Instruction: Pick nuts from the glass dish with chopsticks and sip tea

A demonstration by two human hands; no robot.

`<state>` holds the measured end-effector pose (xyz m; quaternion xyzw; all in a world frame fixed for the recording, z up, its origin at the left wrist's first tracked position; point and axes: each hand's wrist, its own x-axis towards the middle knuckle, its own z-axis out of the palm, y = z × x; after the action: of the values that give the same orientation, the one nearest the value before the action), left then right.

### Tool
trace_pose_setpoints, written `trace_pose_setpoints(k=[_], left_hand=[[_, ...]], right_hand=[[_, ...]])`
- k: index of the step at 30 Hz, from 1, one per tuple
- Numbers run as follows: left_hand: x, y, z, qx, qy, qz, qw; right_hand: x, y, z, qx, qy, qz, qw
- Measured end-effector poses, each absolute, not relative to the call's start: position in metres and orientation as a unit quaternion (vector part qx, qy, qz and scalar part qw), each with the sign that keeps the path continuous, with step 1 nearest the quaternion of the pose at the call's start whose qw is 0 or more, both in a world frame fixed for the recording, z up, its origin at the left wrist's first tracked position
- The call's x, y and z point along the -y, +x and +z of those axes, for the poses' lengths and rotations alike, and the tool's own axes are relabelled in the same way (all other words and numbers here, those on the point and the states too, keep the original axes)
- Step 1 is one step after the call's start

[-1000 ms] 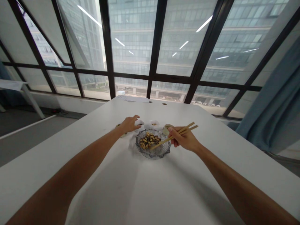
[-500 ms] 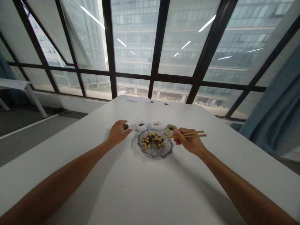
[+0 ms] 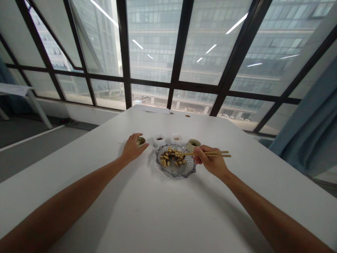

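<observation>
My right hand [image 3: 210, 161] grips a pair of wooden chopsticks [image 3: 218, 154]. Their tips reach into a clear scalloped glass bowl [image 3: 176, 172] that holds a mix of pale seeds or nuts [image 3: 165, 160] and small dark pieces. What lies between the tips is too small to make out. To the left of the bowl, my left hand [image 3: 131, 147] curls its thumb and fingers around a small greenish cup [image 3: 140, 141], which stands upright on the table.
Behind the glass bowl stand two small white dishes, the left one [image 3: 159, 140] with dark contents and the right one [image 3: 176, 138] with a little pale food. A second greenish cup [image 3: 193, 144] is beside my right hand. Papers [image 3: 150, 109] lie at the white table's far edge.
The chopsticks have tilted flatter, their back ends lower and their tips slightly farther back in the bowl. My left hand stays around the cup. The view has shifted slightly.
</observation>
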<state>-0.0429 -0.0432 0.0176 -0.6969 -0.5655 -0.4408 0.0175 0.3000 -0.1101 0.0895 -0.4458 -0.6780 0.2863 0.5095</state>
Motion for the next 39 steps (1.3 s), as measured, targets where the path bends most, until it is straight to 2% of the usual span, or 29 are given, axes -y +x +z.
trace_pose_setpoints(k=[6,11,25,29,32,36,39], left_hand=[[0.039,-0.044,0.013,0.591,-0.661,-0.461,-0.036],[0.038,-0.044,0.012,0.61,-0.639,-0.463,-0.066],[0.039,-0.047,0.008,0.591,-0.673,-0.443,-0.04],[0.037,-0.047,0.007,0.584,-0.678,-0.444,-0.033],[0.038,-0.047,0.008,0.581,-0.682,-0.443,-0.028],[0.04,-0.046,0.009,0.58,-0.686,-0.439,-0.02],[0.04,-0.045,0.01,0.582,-0.688,-0.434,-0.016]], right_hand=[[0.106,0.309,0.082,0.518,-0.438,0.377,0.631],[0.116,0.317,0.055,0.387,-0.442,0.462,0.665],[0.126,0.313,0.032,0.427,-0.452,0.357,0.697],[0.134,0.315,0.032,0.531,-0.454,0.265,0.665],[0.139,0.321,0.032,0.665,-0.424,0.135,0.599],[0.143,0.33,0.038,0.838,-0.269,-0.055,0.472],[0.143,0.331,0.043,0.876,-0.189,-0.119,0.428]])
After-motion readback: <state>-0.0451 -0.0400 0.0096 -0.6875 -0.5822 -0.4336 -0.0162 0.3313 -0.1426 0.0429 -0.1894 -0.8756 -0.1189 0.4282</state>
